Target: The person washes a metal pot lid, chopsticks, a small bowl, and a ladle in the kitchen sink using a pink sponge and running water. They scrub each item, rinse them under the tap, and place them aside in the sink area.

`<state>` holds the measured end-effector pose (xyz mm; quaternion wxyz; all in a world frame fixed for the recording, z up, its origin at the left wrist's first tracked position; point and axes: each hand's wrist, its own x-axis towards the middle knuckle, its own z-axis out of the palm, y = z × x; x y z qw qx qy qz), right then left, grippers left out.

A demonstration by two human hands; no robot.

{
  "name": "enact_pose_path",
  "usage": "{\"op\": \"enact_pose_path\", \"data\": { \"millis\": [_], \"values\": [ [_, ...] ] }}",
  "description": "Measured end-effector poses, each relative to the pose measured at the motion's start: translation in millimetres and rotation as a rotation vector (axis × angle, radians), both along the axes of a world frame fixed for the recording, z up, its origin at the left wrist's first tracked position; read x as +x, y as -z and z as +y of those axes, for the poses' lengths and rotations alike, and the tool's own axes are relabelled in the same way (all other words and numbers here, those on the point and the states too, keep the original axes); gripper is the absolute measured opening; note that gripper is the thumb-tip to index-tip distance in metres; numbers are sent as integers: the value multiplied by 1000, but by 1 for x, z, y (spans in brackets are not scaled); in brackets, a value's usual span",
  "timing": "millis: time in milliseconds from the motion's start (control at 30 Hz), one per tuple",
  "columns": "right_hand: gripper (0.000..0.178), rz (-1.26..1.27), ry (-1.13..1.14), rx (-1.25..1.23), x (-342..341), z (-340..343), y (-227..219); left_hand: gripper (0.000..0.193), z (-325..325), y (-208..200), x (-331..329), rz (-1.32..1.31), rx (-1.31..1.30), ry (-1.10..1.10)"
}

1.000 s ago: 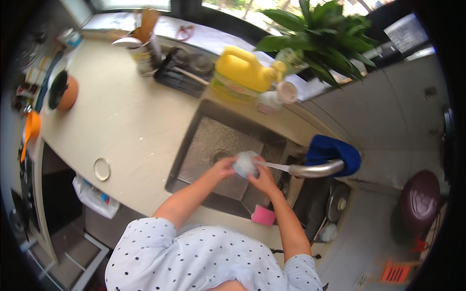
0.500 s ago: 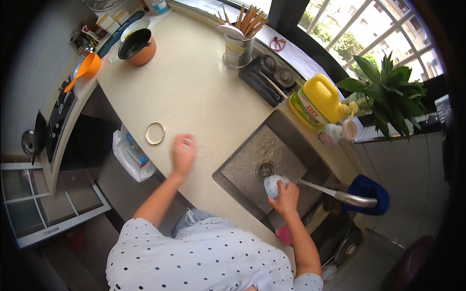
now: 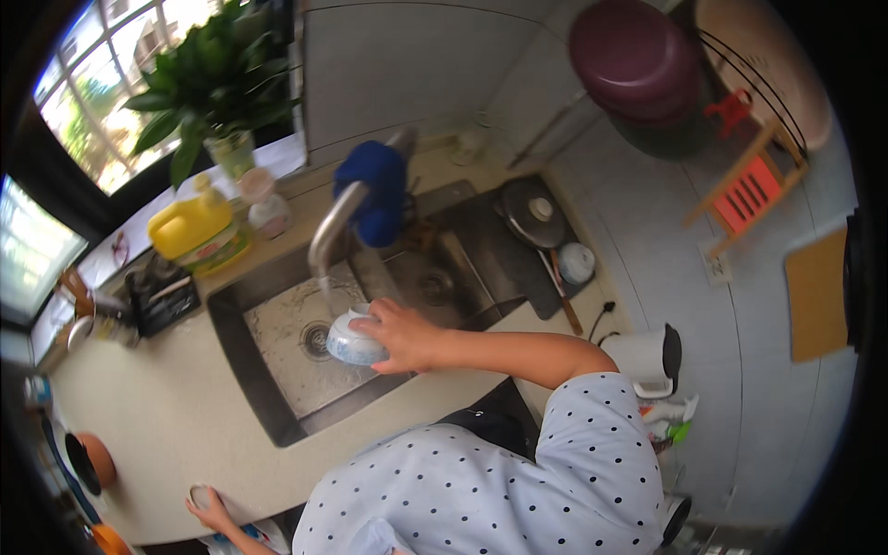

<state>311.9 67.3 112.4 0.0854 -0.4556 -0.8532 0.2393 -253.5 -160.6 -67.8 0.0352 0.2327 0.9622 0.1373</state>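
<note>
A white bowl with a blue pattern (image 3: 356,337) is tilted under the tap's stream above the sink (image 3: 264,407). Closed around its side is my right hand (image 3: 405,338). The curved metal tap (image 3: 335,217) has a blue cloth (image 3: 375,190) draped over it. Far to the left, near the counter's front edge, my left hand (image 3: 215,511) has its fingers at both sides of a small pale ring-shaped thing (image 3: 198,493). Part of that ring lies behind the fingers.
A yellow jug (image 3: 196,227), a pale bottle (image 3: 268,215) and a potted plant (image 3: 208,92) line the window side. Right of the sink lie a lidded pan (image 3: 527,211) and another bowl (image 3: 576,264). An orange pot (image 3: 102,460) stands on the left counter (image 3: 166,398).
My view has swung to the right. My left hand has reached the pale ring, which lay apart from it before. The bowl stays in my right hand, now under the running water.
</note>
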Motion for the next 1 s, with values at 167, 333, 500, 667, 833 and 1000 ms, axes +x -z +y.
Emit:
{"op": "enact_pose_path", "data": {
  "millis": [167,333,500,667,833,1000],
  "values": [
    [67,157,554,48,102,-13,-47,67,56,-11,-1,-367,396,198],
    [66,-159,1040,352,219,-52,-41,50,182,-61,170,-1595,685,172],
    [67,-483,1161,465,306,-70,-2,69,278,-45,337,-2140,477,-567],
    [66,-660,1099,464,354,-53,22,73,307,-11,397,-2179,370,-499],
    [65,-762,1075,508,382,-21,53,68,303,-15,407,-2145,347,-564],
    [58,-823,1170,419,399,4,70,62,283,-38,404,-2171,300,-489]
  ]
}}
